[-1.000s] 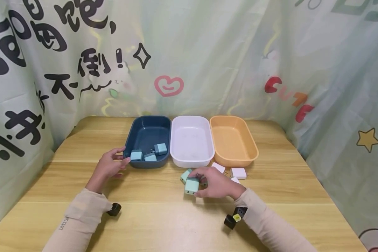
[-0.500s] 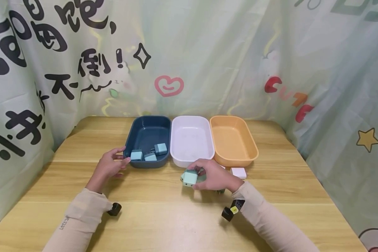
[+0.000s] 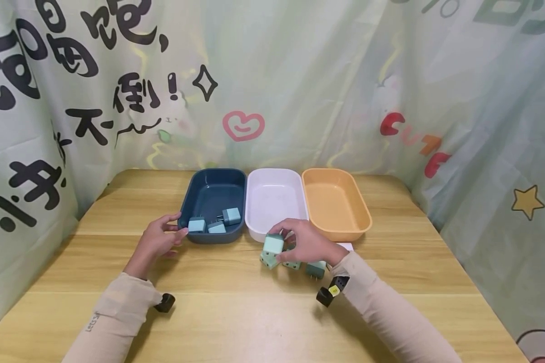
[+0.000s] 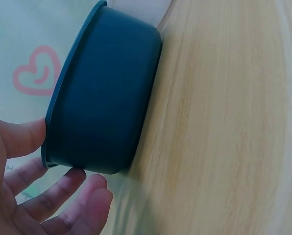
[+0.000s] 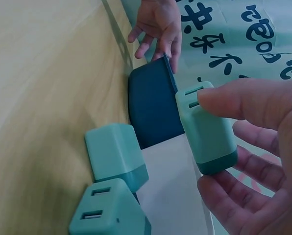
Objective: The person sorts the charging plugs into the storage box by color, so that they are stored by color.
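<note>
My right hand (image 3: 305, 242) pinches a light green USB charger (image 3: 273, 244) between thumb and fingers, raised close to the front wall of the white tray (image 3: 276, 201). In the right wrist view, two USB slots show at the end of that held charger (image 5: 207, 129). Below it on the table sit more green chargers (image 3: 316, 269), partly covered by the hand. My left hand (image 3: 160, 236) rests with loose fingers at the near left corner of the dark blue tray (image 3: 211, 174); its thumb touches the rim (image 4: 47, 122). Several light blue chargers (image 3: 230, 216) lie inside that tray.
An orange tray (image 3: 336, 201) stands right of the white one, the three trays side by side. A white charger (image 3: 347, 246) shows behind the right wrist. A printed curtain (image 3: 309, 75) hangs beyond the wooden table (image 3: 227, 322).
The right hand has lifted the green charger and carried it away from me toward the white tray. The left hand stays at the dark blue tray.
</note>
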A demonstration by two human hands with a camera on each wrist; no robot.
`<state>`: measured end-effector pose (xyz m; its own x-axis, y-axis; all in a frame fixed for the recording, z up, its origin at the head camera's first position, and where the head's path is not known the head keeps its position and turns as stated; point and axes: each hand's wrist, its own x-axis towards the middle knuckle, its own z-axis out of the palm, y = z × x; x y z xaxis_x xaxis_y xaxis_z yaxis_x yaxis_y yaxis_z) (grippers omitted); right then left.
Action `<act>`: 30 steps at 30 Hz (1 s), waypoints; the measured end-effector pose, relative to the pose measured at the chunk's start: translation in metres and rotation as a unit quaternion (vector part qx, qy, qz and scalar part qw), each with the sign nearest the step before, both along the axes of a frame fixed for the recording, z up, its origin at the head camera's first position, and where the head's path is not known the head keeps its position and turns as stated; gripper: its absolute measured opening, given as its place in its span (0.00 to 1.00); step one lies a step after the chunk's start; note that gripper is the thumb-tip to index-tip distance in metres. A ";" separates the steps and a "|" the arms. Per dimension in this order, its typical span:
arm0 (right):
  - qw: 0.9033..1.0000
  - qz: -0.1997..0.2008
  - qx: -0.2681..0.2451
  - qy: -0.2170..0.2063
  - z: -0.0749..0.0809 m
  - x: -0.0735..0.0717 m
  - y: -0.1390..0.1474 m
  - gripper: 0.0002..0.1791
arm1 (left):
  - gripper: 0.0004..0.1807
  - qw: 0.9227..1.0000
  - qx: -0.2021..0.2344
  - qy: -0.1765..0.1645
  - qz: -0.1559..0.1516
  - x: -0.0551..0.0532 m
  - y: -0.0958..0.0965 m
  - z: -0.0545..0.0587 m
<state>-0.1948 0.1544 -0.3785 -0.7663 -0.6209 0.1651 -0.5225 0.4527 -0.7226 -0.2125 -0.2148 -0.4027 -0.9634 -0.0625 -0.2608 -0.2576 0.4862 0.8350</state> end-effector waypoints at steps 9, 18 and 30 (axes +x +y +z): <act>1.000 -0.014 -0.002 -0.005 0.003 -0.008 -0.003 0.27 | 0.38 1.000 0.001 -0.003 0.004 0.000 0.000 -0.001; 1.000 -0.023 0.008 0.018 0.006 -0.021 -0.003 0.27 | 0.37 1.000 0.008 0.001 -0.006 0.000 -0.001 -0.002; 0.999 -0.029 0.007 0.021 0.006 -0.037 -0.001 0.26 | 0.37 1.000 0.007 0.003 -0.004 0.000 -0.001 -0.003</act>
